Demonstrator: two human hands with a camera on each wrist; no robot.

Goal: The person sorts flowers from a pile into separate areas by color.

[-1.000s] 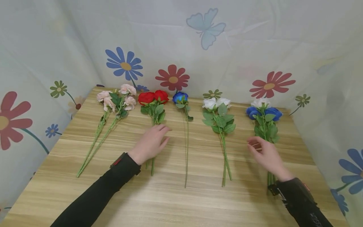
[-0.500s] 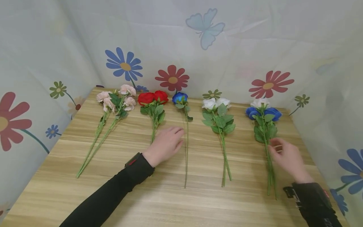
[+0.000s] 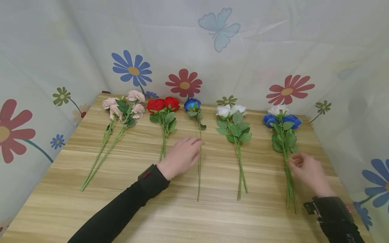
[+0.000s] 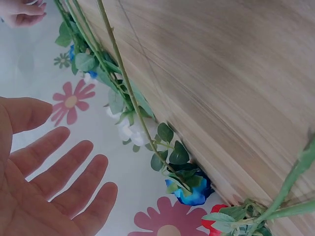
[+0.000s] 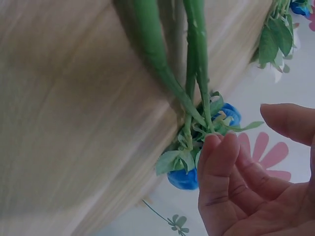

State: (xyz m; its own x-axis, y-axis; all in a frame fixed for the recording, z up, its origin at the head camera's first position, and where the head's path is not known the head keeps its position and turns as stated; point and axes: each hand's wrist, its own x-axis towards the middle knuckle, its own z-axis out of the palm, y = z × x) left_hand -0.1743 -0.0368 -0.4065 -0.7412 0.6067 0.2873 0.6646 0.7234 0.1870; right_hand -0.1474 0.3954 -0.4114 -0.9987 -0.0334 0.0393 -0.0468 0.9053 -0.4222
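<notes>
My left hand [image 3: 182, 155] reaches over the stem of the single blue rose [image 3: 192, 105]. Its fingers [image 4: 74, 172] are spread and fairly straight in the left wrist view, with nothing between them and the palm. My right hand [image 3: 310, 172] is beside the stems [image 3: 287, 179] of the far-right bunch of blue roses [image 3: 292, 121] and a white rose [image 3: 278, 109]. In the right wrist view, its loosely bent fingertips [image 5: 224, 140] overlap the base of the leaves, and the thumb [image 5: 285, 120] stands apart from them.
Two red roses [image 3: 155, 105] lie left of the blue rose, their stem ends hidden by my left hand. Pale pink flowers [image 3: 137, 96] lie farther left, white roses [image 3: 224, 111] right of centre. A flower-printed curtain [image 3: 249, 60] surrounds the wooden table [image 3: 218, 222].
My left hand has moved right, from the red roses to the blue rose's stem. My right hand has shifted right, from left of the far-right bunch to the right side of its stems.
</notes>
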